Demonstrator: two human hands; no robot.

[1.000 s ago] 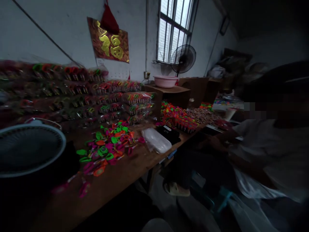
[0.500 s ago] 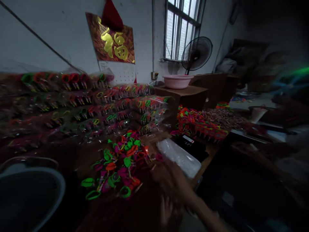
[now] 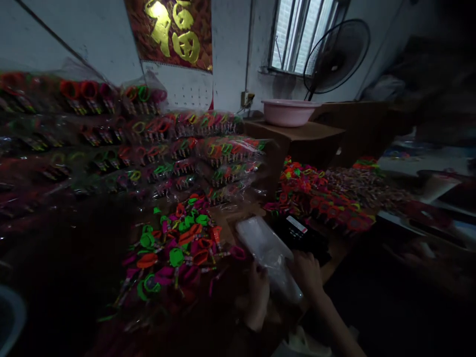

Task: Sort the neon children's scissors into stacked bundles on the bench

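Observation:
A flat pile of clear plastic bags [image 3: 266, 243] lies on the brown work surface. At its left edge is my left hand [image 3: 259, 290], fingers curled inward; what they hold, if anything, is lost in the dark. My right hand [image 3: 307, 272] has its bent fingers on the pile's right side, pinching the plastic. To the left of my hands spreads a loose heap of small green, orange and magenta looped trinkets [image 3: 189, 233] with beaded ends. Touching the pile's upper right is a black package [image 3: 297, 230] with a white label.
Bagged trinkets [image 3: 159, 134] are stacked along the wall. More loose trinkets [image 3: 316, 193] lie beyond the black package. A pink basin [image 3: 288, 113] rests on a cardboard box [image 3: 297, 131], near a fan [image 3: 336, 57]. Part of a pale round rim [image 3: 20, 307] shows at lower left.
My hands have moved from beside the trinket heap, where they were close together and blurred, to either side of the plastic bags. The view has tilted down and shifted.

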